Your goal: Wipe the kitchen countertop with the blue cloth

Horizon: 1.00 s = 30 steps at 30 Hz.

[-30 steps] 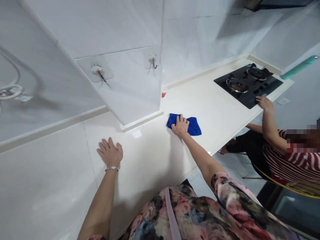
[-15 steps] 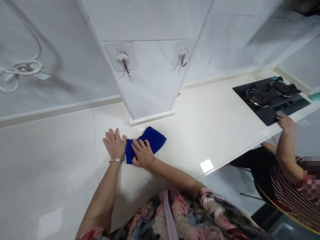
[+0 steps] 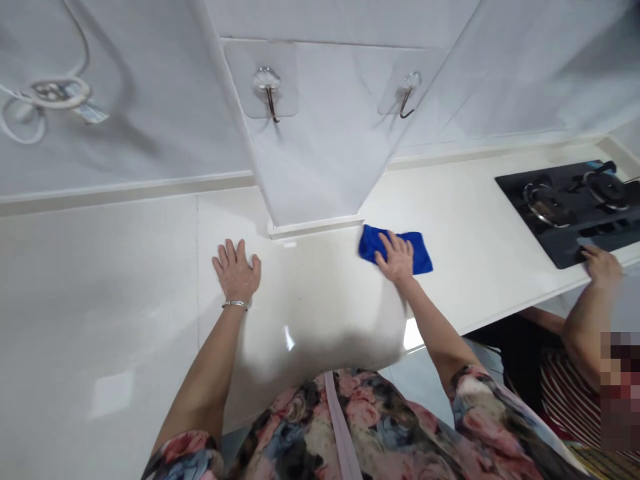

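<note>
Our hands are well apart over the white countertop [image 3: 320, 293]. We lay our left hand [image 3: 237, 272] palm down on its surface, fingers spread. We rest our right hand [image 3: 397, 259] on the blue cloth [image 3: 420, 253], fingers fanned flat across it rather than clamped. The cloth lies on the countertop near the right corner of the pillar [image 3: 320, 160], between our left hand and the black gas hob [image 3: 557, 243], where we see a co-worker's hand [image 3: 603, 267] at the front edge.
</note>
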{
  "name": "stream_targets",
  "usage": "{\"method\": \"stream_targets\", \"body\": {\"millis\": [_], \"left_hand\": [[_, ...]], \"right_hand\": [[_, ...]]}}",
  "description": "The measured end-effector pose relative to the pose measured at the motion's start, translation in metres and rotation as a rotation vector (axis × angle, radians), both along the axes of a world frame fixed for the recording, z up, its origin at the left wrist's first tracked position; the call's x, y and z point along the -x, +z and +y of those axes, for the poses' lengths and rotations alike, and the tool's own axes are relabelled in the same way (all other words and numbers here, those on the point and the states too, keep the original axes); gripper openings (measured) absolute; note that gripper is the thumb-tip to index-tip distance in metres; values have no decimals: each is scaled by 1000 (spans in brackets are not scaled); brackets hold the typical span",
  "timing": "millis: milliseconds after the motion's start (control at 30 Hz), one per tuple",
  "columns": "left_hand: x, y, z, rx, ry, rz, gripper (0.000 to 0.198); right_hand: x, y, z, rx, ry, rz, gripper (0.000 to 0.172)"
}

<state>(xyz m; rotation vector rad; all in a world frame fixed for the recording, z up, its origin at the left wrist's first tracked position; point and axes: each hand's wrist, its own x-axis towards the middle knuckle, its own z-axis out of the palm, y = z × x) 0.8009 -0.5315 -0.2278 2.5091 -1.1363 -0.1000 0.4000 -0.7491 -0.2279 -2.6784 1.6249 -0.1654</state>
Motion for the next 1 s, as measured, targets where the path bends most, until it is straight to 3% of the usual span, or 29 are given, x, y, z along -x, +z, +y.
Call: {"method": "stream_targets", "body": {"millis": [67, 133, 267, 367, 500, 633, 733, 800, 867, 1000], "left_hand": [[0, -1, -1, 8, 1, 7, 69], [1, -2, -1, 10, -1, 23, 69], [2, -3, -3, 25, -1, 38, 69], [2, -3, -3, 27, -3, 46, 70], [2, 1, -4, 9, 2, 76, 71], [4, 7, -4, 3, 4, 75, 71], [4, 8, -4, 15, 2, 65, 71], [4, 7, -5, 13, 6, 58, 71], [2, 7, -6, -2, 8, 54, 71], [2, 11, -7, -31, -2, 64, 72]], "right_hand": [[28, 2, -12, 58, -167, 27, 65], [36, 5, -17, 88, -312, 37, 66], [-7, 8, -4, 70, -431, 29, 68], [-68, 8, 32, 12, -284, 27, 70], [-144, 14, 105, -110, 69, -19, 72], [-171, 22, 180, -227, 443, -85, 73], [-149, 21, 218, -304, 706, -122, 71], [-119, 18, 232, -342, 798, -143, 69], [-84, 16, 236, -352, 770, -150, 67], [-14, 13, 224, -297, 483, -94, 69]]}}
